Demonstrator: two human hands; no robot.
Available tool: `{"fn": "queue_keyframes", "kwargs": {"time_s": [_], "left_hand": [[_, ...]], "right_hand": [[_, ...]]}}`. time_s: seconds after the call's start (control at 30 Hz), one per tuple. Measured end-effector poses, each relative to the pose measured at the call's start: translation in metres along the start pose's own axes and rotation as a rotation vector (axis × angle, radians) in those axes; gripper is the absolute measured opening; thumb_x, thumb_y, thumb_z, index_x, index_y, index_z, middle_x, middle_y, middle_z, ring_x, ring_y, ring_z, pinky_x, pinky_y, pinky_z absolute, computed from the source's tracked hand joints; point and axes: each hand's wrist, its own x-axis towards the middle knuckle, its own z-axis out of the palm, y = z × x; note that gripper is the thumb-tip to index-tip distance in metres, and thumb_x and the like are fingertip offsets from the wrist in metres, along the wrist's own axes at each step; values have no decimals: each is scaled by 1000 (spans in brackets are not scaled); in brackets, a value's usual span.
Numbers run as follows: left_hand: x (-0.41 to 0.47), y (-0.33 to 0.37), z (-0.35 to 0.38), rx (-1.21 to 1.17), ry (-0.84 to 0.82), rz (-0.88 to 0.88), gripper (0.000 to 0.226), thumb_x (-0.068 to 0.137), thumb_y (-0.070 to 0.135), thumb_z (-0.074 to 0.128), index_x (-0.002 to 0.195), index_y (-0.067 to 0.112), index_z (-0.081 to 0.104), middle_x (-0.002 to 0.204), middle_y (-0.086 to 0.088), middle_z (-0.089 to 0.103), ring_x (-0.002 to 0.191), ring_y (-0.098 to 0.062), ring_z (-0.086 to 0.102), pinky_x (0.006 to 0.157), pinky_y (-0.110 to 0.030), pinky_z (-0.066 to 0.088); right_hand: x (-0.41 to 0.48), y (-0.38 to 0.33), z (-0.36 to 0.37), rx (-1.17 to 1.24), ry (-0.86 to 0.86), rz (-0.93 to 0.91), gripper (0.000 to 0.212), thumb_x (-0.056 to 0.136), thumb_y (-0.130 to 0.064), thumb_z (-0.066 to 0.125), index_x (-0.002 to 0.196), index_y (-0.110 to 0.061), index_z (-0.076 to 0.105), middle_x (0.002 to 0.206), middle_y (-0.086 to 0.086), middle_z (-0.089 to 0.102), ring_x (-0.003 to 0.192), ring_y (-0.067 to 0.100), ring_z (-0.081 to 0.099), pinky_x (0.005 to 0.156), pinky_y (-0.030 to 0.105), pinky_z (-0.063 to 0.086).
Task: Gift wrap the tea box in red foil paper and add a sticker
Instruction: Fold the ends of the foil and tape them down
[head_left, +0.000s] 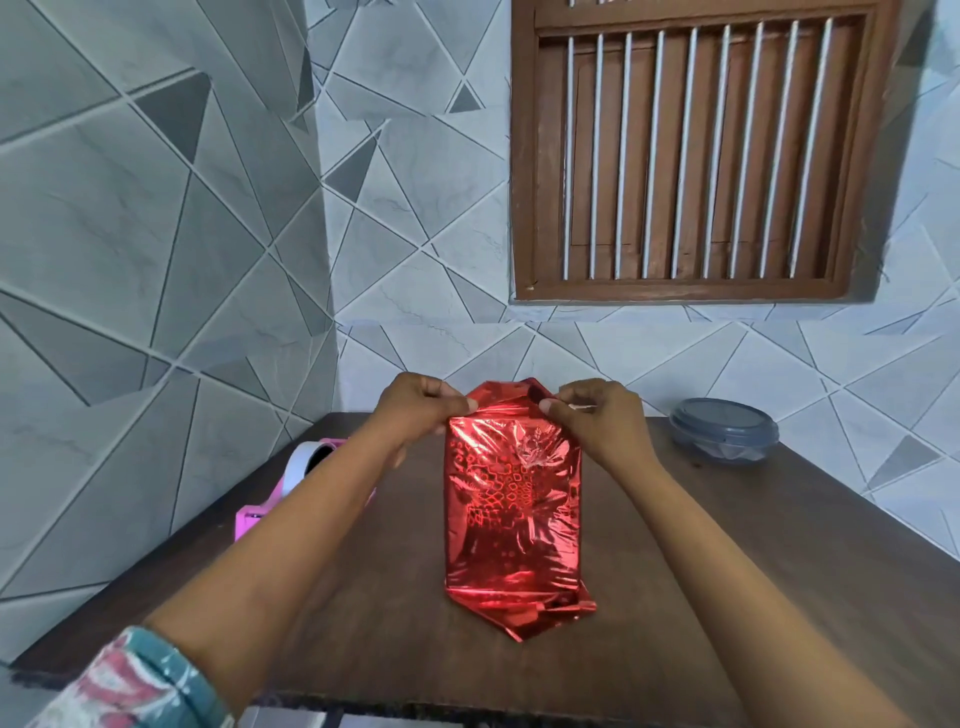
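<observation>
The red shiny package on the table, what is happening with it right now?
A person is gift wrapping a box in red foil paper on a dark wooden table. The left hand and the right hand each pinch the foil at the far end, folding it in. The near end is already folded to a point. A pink tape dispenser waits at the left, and a grey lidded container stands at the right. No sticker is visible yet.

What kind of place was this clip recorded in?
Probably a room in a home, at a small dark wooden table in a corner. Grey geometric wall tiles, a brown wooden window with bars and a lidded grey container suggest it.
</observation>
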Motion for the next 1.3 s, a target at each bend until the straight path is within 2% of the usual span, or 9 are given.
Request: {"fn": "queue_keyframes", "kwargs": {"time_s": [0.07,0.2,0.57,0.67,0.87,1.07,1.17,1.23,1.3], "left_hand": [[3,3,0,2,-34,-24,11,77,12,73,69,13,66,61,4,62,57,-2,53,52,-9,39],[7,2,-3,-104,-140,-155,11,80,13,70,72,15,62,68,4,67,67,-5,61,64,-18,44],[0,4,3,-140,-52,-269,25,77,7,70,63,17,52,48,6,59,43,-4,53,38,-9,38],[-4,1,5,-146,-13,-275,26,76,7,72,63,17,52,54,0,55,40,-6,46,35,-10,32],[-13,-1,7,-165,38,-164,26,74,2,74,63,13,54,51,0,58,46,-10,49,50,-21,39],[-17,0,7,-66,70,-48,25,76,5,74,68,13,52,62,-5,56,53,-13,47,51,-22,36],[-15,-1,8,-43,73,-28,25,76,6,74,69,13,51,66,-5,56,56,-12,50,53,-21,40],[-13,-2,7,-33,75,-28,25,76,7,75,69,14,51,67,-5,56,57,-11,51,54,-21,41],[-12,-4,7,-34,72,-26,26,76,7,75,69,14,51,66,-5,56,56,-11,51,53,-21,41]], "right_hand": [[6,2,0,35,-30,69,15,77,-25,76,68,-17,66,89,-4,63,90,11,58,77,23,39],[11,3,-3,232,-175,247,16,76,-22,76,63,-14,70,64,-2,67,64,9,60,68,23,44],[4,2,-5,368,-172,313,16,73,0,74,67,-9,62,61,0,62,50,2,57,53,13,45],[-3,3,-4,410,-91,316,22,74,6,71,64,-9,58,60,3,59,43,0,55,48,14,45],[-8,7,-2,347,-27,272,24,68,-4,78,60,-15,58,71,15,59,67,23,54,67,36,45],[-5,9,-3,265,-30,254,23,68,-11,80,62,-17,58,70,10,60,68,22,55,66,33,44],[-6,0,-7,44,28,146,12,77,-17,73,72,-18,62,74,-6,62,76,14,58,70,26,44],[-12,-11,-13,-36,120,-53,6,84,-16,66,78,-19,65,83,-9,66,86,10,59,77,25,45],[-23,-23,-18,-42,82,-317,10,88,-14,61,89,-17,70,95,-6,69,92,4,59,84,16,43]]}}
